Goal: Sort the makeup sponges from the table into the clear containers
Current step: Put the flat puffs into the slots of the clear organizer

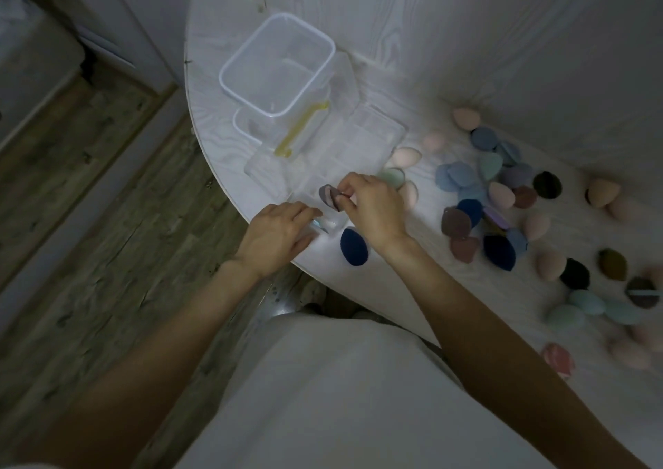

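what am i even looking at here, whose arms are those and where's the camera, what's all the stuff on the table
There is no machine here. One picture comes from a wide-angle camera worn on a person's head, looking down, so the two bare arms are the wearer's own.

The surface is a white table with a rounded edge. On its left part stand clear plastic containers: a tall box and a low tray with compartments. To the right lie many makeup sponges, scattered loose, in pink, blue, green, brown and dark colours. One navy sponge sits near the table edge, by the right wrist.

The right hand pinches a flat greyish sponge in its fingers, over the tray. The left hand rests against the tray's near end.
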A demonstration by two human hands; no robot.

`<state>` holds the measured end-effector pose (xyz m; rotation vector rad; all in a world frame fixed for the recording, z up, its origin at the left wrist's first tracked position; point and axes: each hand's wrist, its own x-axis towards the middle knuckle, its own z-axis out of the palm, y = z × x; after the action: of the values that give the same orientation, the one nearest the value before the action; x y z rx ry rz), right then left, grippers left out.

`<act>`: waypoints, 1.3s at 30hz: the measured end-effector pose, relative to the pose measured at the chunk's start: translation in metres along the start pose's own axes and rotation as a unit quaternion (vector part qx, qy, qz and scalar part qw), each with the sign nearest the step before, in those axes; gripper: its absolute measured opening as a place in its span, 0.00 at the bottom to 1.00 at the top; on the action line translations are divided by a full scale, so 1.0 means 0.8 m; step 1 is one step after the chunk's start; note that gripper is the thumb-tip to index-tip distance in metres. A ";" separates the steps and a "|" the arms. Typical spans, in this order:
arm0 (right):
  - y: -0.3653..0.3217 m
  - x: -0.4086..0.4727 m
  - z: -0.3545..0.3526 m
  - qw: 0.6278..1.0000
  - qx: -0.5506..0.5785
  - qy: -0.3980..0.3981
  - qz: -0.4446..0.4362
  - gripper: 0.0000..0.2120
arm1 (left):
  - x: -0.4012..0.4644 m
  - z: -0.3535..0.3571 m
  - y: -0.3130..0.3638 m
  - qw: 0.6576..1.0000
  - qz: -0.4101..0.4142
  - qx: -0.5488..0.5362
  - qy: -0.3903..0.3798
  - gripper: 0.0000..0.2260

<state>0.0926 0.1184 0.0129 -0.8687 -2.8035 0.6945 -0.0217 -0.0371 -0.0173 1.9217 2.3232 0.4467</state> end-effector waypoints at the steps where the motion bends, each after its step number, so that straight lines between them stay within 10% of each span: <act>1: -0.003 0.002 0.005 0.999 -0.048 -0.004 -0.020 0.07 | 0.000 0.002 -0.001 1.000 -0.001 -0.003 0.004 0.12; 15: 0.010 0.002 0.018 0.997 0.021 -0.076 0.018 0.09 | 0.003 0.010 0.008 0.998 -0.034 -0.037 0.025 0.06; 26: 0.123 -0.079 -0.039 0.972 -0.005 0.167 0.168 0.09 | 0.013 0.002 0.034 0.996 -0.066 -0.044 0.026 0.07; 31: 0.166 -0.089 -0.043 0.953 -0.108 0.067 0.275 0.13 | 0.026 0.006 0.030 0.998 -0.056 -0.041 0.002 0.05; 39: 0.148 -0.104 -0.040 0.974 -0.038 0.078 0.210 0.03 | 0.050 0.002 0.026 0.995 -0.079 -0.056 -0.014 0.10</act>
<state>0.2288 0.1704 -0.0121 -1.4868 -2.5429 0.5374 -0.0099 0.0052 -0.0083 1.6700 2.3548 0.5199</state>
